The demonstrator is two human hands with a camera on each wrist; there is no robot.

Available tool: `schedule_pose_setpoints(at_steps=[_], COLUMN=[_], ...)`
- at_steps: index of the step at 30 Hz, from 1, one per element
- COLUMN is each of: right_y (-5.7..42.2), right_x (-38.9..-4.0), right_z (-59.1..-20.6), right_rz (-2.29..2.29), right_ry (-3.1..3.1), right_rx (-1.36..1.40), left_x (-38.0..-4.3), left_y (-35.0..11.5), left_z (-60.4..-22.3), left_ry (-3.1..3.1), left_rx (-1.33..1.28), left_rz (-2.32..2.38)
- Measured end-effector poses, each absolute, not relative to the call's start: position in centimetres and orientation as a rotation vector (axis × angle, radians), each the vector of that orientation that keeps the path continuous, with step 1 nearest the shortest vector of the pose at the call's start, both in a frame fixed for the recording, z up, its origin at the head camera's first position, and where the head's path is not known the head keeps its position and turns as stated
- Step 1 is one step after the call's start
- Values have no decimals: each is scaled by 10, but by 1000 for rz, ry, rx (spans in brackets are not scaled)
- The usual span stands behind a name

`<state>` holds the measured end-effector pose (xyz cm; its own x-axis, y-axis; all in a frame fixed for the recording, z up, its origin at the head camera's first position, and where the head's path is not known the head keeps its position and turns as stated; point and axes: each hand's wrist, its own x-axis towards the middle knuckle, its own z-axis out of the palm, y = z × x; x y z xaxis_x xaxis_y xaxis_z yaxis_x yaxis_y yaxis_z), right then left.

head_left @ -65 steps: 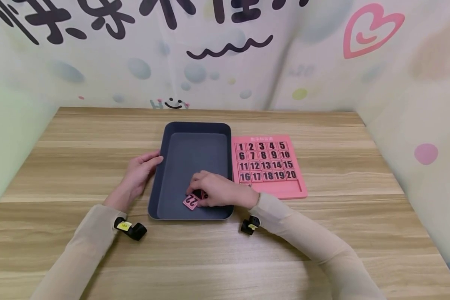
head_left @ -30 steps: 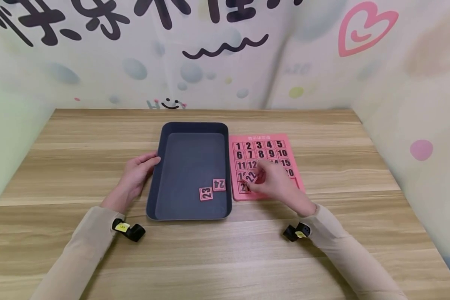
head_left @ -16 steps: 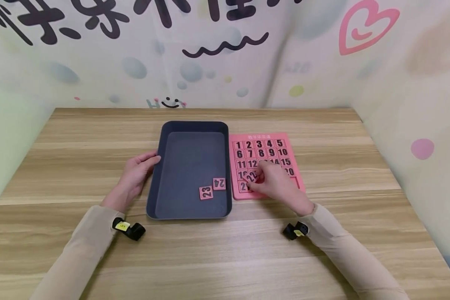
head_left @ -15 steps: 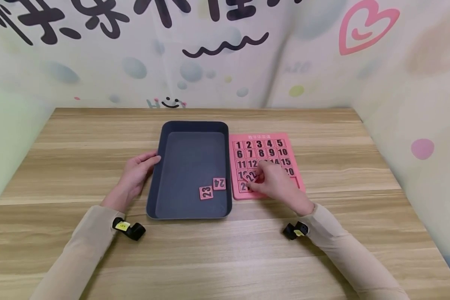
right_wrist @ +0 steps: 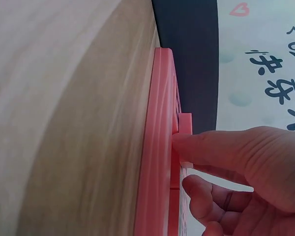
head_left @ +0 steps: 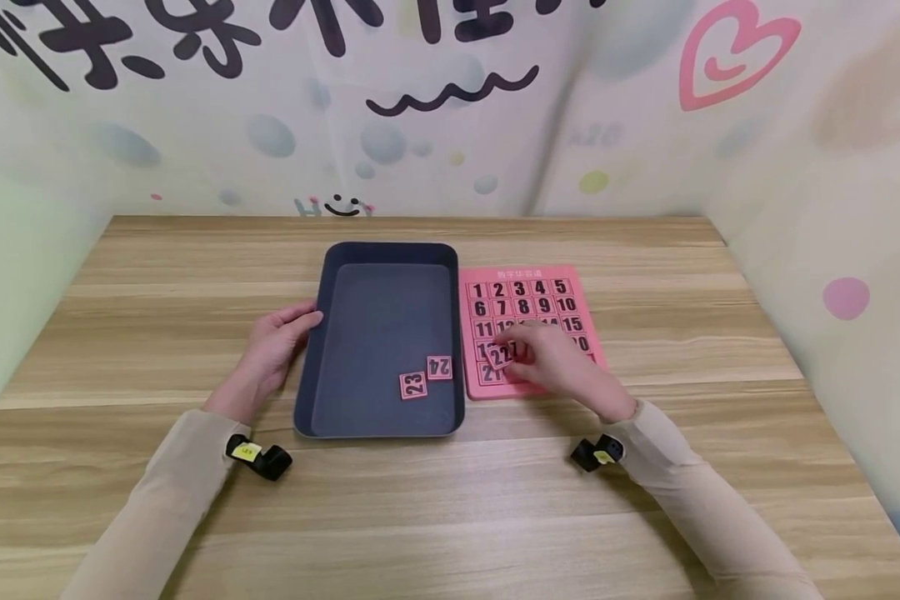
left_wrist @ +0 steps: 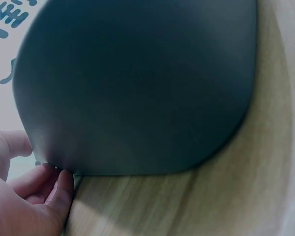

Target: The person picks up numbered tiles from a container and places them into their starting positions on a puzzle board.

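Note:
In the head view my left hand (head_left: 273,350) holds the left rim of a dark grey tray (head_left: 390,325). The left wrist view has the thumb and fingers of the left hand (left_wrist: 32,191) at the tray's side wall (left_wrist: 137,98). Two number tiles lie in the tray, a 23 tile (head_left: 413,385) and a 24 tile (head_left: 439,367). My right hand (head_left: 558,358) pinches a tilted pink 22 tile (head_left: 498,357) over the lower left of a pink number board (head_left: 532,389). Under that hand, several board tiles are partly covered. A 21 tile (head_left: 489,374) sits at the bottom left.
Tray and board lie side by side on a wooden table (head_left: 195,275). A patterned wall (head_left: 450,142) rises behind the table's back edge. Each wrist wears a black camera, such as the left camera (head_left: 270,461).
The right hand has carried the 22 tile from the tray to the board. Over the last half second the tile has turned a little more upright. The left hand stays at the tray.

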<state>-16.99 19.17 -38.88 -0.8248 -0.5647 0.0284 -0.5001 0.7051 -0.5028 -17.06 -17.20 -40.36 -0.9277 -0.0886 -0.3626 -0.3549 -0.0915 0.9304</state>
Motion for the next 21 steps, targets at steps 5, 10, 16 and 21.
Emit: schedule_pose_setpoints(at_steps=[5, 10, 16, 21], right_y=[197, 205, 206, 202], right_x=[-167, -161, -156, -156], right_z=[-389, -388, -385, -382], right_rz=[-737, -724, -698, -703], right_ry=[2805, 2842, 2842, 2795], right_rx=[-850, -873, -899, -849], left_x=[-171, -171, -171, -171], left_y=[-171, -172, -173, -172], left_z=[-404, -404, -404, -403], left_ry=[1985, 1980, 1978, 1979], left_rx=[-485, -472, -468, -479], left_rz=[2131, 2129, 2126, 2120])
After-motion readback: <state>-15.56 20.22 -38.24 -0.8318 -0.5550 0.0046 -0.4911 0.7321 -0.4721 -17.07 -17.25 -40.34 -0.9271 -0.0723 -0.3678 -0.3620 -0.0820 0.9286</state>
